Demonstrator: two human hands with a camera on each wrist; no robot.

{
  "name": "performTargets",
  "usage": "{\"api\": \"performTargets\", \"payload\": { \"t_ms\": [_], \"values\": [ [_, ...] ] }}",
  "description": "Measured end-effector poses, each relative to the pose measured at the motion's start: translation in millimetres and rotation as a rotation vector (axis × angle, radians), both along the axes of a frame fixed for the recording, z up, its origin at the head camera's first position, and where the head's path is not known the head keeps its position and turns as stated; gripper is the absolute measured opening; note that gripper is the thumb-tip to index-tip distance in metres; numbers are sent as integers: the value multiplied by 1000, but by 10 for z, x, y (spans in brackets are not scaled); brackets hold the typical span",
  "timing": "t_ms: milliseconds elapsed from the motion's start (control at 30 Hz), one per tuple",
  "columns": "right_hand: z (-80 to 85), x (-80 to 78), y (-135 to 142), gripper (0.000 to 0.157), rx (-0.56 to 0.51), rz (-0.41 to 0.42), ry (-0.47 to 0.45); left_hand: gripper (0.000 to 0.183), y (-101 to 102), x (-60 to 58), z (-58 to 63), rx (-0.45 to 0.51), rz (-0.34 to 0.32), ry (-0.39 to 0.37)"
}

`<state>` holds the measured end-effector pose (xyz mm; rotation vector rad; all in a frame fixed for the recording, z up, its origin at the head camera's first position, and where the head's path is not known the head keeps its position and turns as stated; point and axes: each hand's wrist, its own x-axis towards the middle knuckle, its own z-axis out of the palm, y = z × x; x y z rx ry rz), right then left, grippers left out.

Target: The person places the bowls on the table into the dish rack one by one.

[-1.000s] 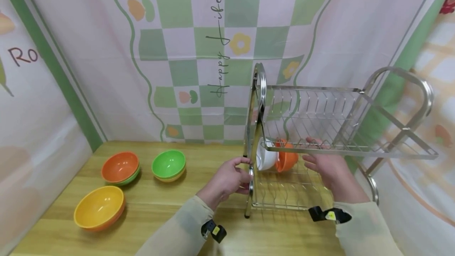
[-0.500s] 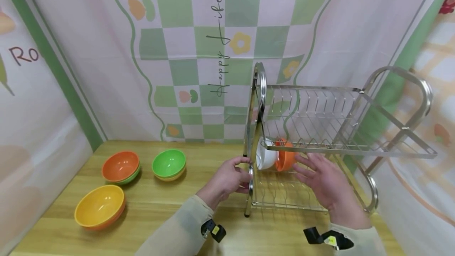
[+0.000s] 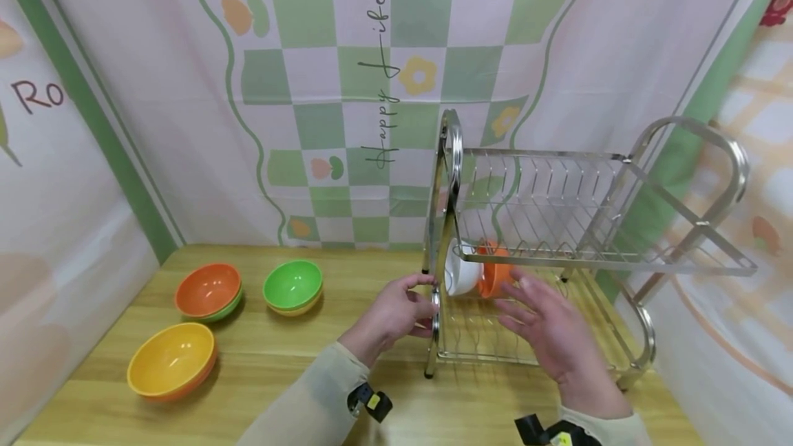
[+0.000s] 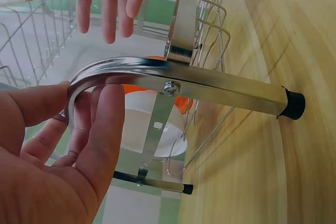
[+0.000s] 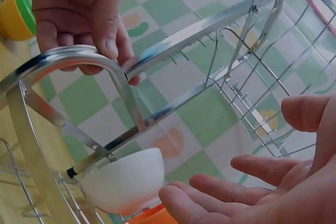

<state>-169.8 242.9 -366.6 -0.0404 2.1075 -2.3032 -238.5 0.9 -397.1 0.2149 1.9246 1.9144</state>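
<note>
A two-tier metal dish rack [image 3: 545, 263] stands on the table's right side. My left hand [image 3: 396, 312] grips its left side frame; in the left wrist view the thumb and fingers curl round the bent chrome tube [image 4: 131, 66]. On the lower tier, at the left end, a white bowl [image 3: 461, 274] and an orange bowl [image 3: 493, 277] stand on their sides next to each other. My right hand [image 3: 557, 336] is in front of the lower tier with fingers spread and nothing held. The right wrist view shows its fingertips near the white bowl [image 5: 126, 179], apart from it.
To the left on the wooden table [image 3: 266, 377] are stacked bowls: orange on green [image 3: 209, 291], green on yellow [image 3: 293, 285], and yellow on orange [image 3: 173, 360]. A patterned curtain [image 3: 365, 88] hangs behind. The rack's upper tier [image 3: 557, 219] overhangs the lower one.
My right hand has drawn back from beneath the upper tier, toward the front and slightly left. My left hand keeps its grip on the rack, and the bowls have not moved.
</note>
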Motion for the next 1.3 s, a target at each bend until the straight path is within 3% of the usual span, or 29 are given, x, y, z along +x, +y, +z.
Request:
{"api": "performTargets", "payload": {
  "t_ms": [133,433,633,733,867,1000,1300],
  "values": [
    [9,7,-68,69,-11,-3,-10,48,-11,12,0,-60,-10,82],
    [19,8,-212,66,58,-40,-30,49,-110,70,-39,-321,2,417],
    [29,-2,-294,63,57,-42,-41,55,-253,126,52,-630,64,671],
    [40,-12,-344,60,77,-41,-46,60,-324,148,118,-805,102,748],
    [18,-36,-421,59,114,-36,-36,68,-409,177,147,-1006,152,766],
    [-20,-54,-497,64,177,-37,-13,75,-480,198,120,-1135,196,731],
    [-66,-84,-721,66,226,-14,-16,83,-598,218,90,-1246,228,639]
  ]
}}
